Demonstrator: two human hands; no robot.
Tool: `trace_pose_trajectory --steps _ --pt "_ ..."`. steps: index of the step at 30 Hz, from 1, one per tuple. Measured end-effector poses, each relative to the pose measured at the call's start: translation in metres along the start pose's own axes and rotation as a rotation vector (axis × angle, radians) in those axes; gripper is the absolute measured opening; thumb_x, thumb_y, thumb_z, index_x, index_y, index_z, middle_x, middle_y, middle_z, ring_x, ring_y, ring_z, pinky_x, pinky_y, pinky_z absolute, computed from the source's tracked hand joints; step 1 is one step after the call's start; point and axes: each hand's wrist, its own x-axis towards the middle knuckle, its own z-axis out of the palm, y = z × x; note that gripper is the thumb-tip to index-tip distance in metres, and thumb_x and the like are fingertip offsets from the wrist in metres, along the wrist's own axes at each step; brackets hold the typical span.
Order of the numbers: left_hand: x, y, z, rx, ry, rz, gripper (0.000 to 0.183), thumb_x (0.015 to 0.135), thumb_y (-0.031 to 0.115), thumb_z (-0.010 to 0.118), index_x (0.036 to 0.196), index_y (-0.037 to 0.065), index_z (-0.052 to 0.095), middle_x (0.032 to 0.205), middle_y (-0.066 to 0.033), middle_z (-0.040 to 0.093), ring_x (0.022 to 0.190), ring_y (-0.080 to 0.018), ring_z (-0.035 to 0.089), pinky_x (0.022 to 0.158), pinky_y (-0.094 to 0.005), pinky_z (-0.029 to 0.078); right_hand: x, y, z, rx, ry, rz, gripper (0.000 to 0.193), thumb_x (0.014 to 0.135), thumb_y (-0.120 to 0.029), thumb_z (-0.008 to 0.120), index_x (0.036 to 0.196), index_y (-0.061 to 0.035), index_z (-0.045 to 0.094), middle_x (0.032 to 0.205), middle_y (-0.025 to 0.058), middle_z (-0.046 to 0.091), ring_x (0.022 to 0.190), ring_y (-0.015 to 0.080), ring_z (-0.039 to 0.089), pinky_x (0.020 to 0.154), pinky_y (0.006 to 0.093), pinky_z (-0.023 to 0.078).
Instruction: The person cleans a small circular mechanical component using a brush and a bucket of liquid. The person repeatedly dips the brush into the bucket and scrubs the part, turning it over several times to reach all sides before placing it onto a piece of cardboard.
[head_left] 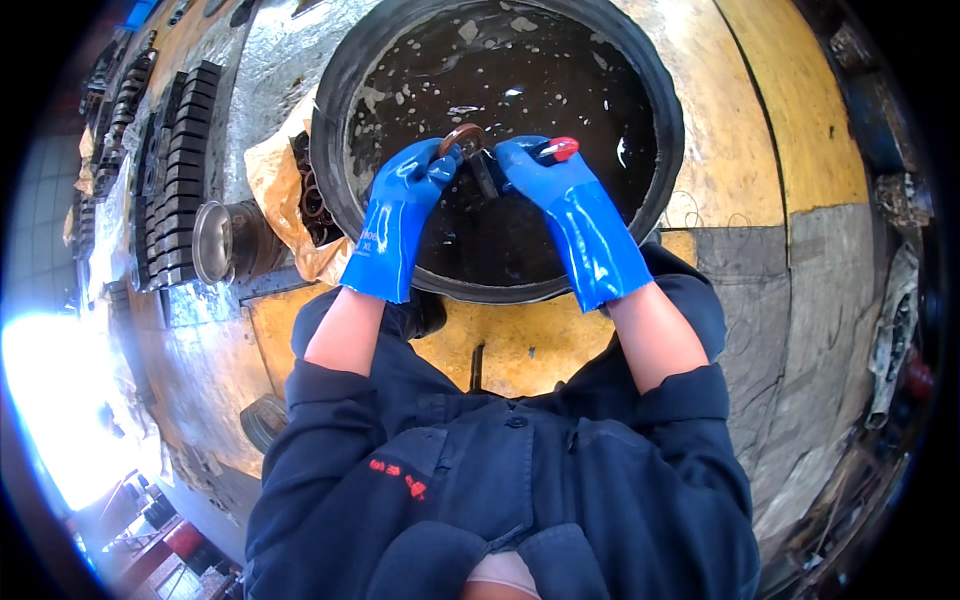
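Note:
Both my hands wear long blue rubber gloves and hang over a large round black tub (333, 95) of dark liquid. My left hand (408, 180) is closed on a brown ring (466, 132), tilted up, with its near part hidden by the fingers. Closed round a brush, my right hand (548, 180) has the red handle end (561, 149) sticking out beyond the thumb side. The dark brush head (484, 174) points toward the ring; I cannot tell whether the two touch.
Left of the tub stands an open tan bag (275, 165) of dark rings, beside a metal cylinder (213, 243). Rows of black ribbed parts (183, 165) lie farther left. A round part (263, 422) rests on the floor near my left elbow. Worn yellow and grey floor sheets (820, 130) lie right.

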Motion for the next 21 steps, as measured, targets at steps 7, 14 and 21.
trace_pose_trajectory --steps 7,14,21 --pt "-0.01 0.003 -0.007 -0.506 0.036 -0.226 0.042 0.113 0.039 0.072 0.139 0.006 0.077 0.123 -0.0057 0.083 0.112 -0.0172 0.078 0.092 -0.0329 0.061 0.009 0.011 -0.016 0.154 0.139 0.049 0.029 0.103 -0.029 0.081 0.119 -0.005 0.083 0.103 0.0073 0.081 0.086 0.0144 0.075 0.08 0.0348 0.061" --pt "-0.021 0.023 -0.022 -0.831 0.004 -0.343 0.053 0.112 0.045 0.074 0.143 0.002 0.072 0.121 -0.0052 0.081 0.1 -0.0123 0.072 0.087 -0.0268 0.057 0.003 0.007 -0.035 0.307 0.267 -0.011 0.031 0.101 -0.026 0.085 0.123 -0.0037 0.082 0.107 0.0073 0.081 0.09 0.0154 0.076 0.083 0.0341 0.062" --pt "-0.024 -0.001 -0.092 -0.487 0.3 -0.258 0.049 0.108 0.04 0.077 0.14 0.004 0.075 0.116 -0.0057 0.08 0.097 -0.013 0.073 0.085 -0.0297 0.059 0.007 0.019 -0.028 0.31 0.249 -0.158 0.039 0.105 -0.026 0.082 0.137 -0.0026 0.078 0.12 0.0086 0.081 0.099 0.0169 0.077 0.087 0.0317 0.063"
